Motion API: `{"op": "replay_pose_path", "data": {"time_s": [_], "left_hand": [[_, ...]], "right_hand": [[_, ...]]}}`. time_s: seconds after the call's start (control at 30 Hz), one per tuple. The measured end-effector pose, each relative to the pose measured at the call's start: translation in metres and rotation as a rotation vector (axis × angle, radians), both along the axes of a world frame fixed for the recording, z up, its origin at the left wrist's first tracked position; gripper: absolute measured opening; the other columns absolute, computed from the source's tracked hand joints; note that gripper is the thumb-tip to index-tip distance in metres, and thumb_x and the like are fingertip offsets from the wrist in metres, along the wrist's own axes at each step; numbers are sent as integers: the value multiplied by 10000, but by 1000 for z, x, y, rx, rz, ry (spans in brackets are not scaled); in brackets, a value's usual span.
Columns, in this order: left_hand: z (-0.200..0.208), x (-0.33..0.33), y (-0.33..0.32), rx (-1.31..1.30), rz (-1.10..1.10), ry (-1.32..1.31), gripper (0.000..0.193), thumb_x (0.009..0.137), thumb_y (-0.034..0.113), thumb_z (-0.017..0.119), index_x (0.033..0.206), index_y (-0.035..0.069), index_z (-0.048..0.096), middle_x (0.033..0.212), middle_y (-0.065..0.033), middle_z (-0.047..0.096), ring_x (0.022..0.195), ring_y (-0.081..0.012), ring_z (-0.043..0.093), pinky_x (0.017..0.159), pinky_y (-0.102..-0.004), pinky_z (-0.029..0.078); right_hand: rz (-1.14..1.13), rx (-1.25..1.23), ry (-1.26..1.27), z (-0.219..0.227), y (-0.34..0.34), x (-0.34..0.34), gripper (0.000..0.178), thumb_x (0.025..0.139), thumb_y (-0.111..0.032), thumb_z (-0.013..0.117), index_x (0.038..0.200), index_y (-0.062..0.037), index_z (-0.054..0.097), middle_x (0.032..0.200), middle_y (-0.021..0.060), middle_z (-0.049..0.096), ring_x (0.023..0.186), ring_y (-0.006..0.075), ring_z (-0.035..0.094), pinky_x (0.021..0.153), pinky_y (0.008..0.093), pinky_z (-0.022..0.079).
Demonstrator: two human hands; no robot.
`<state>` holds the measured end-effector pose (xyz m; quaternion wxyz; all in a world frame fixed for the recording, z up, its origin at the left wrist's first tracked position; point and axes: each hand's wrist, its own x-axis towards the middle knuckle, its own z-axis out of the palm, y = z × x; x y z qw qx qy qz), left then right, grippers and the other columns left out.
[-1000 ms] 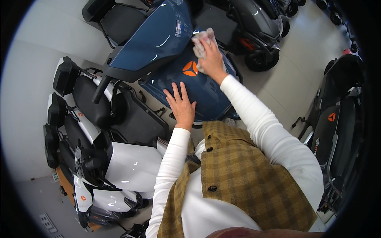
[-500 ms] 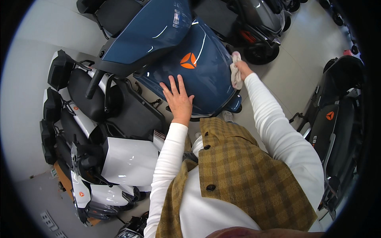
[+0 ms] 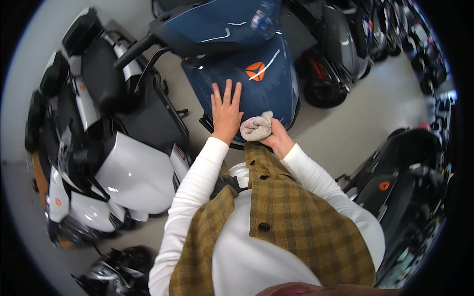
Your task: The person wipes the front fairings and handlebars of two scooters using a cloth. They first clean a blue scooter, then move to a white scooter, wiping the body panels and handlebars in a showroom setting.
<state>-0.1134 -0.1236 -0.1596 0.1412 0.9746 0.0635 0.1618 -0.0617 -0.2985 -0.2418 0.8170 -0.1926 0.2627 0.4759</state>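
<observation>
In front of me stands a dark blue scooter; its glossy front panel [image 3: 269, 93] bears an orange round emblem [image 3: 255, 71]. My left hand [image 3: 227, 112] rests flat on the left part of this panel, fingers spread and holding nothing. A crumpled whitish cloth [image 3: 256, 127] with pinkish stains is gripped in my right hand [image 3: 278, 138], at the panel's near lower edge. The cloth lies just right of my left hand; whether it presses on the panel I cannot tell. Above the panel juts the scooter's blue handlebar cover [image 3: 222, 24], with a black grip [image 3: 134, 52] to its left.
White and black scooters [image 3: 136, 170] crowd the left side. A dark scooter's rear wheel [image 3: 326, 84] stands beyond the blue one on the right. Another black scooter [image 3: 395, 182] is at my right. Pale floor tiles [image 3: 340, 123] lie between them.
My right hand has brought the cloth from the panel's right edge leftward and nearer to me, beside my left hand. The left hand stays flat on the panel. The view has shifted.
</observation>
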Motion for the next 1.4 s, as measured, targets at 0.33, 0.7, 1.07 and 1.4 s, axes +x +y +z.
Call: {"op": "replay_pose_path", "data": {"time_s": [0.33, 0.7, 1.07, 1.4], "left_hand": [[-4, -21, 13, -411, 2, -252, 567, 838, 15, 736, 1381, 96, 593, 1513, -162, 490, 1452, -415, 402, 1168, -492, 404], [-83, -53, 22, -920, 338, 164, 433, 900, 149, 671, 1271, -61, 595, 1126, -216, 721, 1012, -351, 704, 861, -413, 540], [-125, -116, 29, -1726, 540, 480, 299, 961, 125, 600, 1258, 89, 597, 1060, -27, 668, 963, -174, 642, 857, -330, 513], [-8, -71, 90, -1752, 210, -209, 694, 962, 39, 603, 1604, 137, 358, 1608, -37, 436, 1262, -138, 578, 946, -254, 496]], "right_hand": [[-189, -612, -1441, 118, 41, 32, 527, 926, -35, 579, 1437, 35, 471, 1337, 212, 595, 1208, 309, 642, 1032, 399, 519], [260, -1059, -2809, 42, 86, 1, 511, 868, -180, 688, 1375, -170, 623, 1532, 167, 494, 1462, 356, 421, 1198, 599, 278], [1280, -878, -3309, -7, 116, -46, 394, 974, -292, 529, 1293, -101, 659, 1444, 152, 584, 1458, 305, 427, 1242, 578, 179], [586, -1216, -3247, 109, 204, 24, 411, 916, -316, 638, 1291, -149, 660, 1316, 138, 651, 1426, 300, 455, 1152, 709, 227]]}}
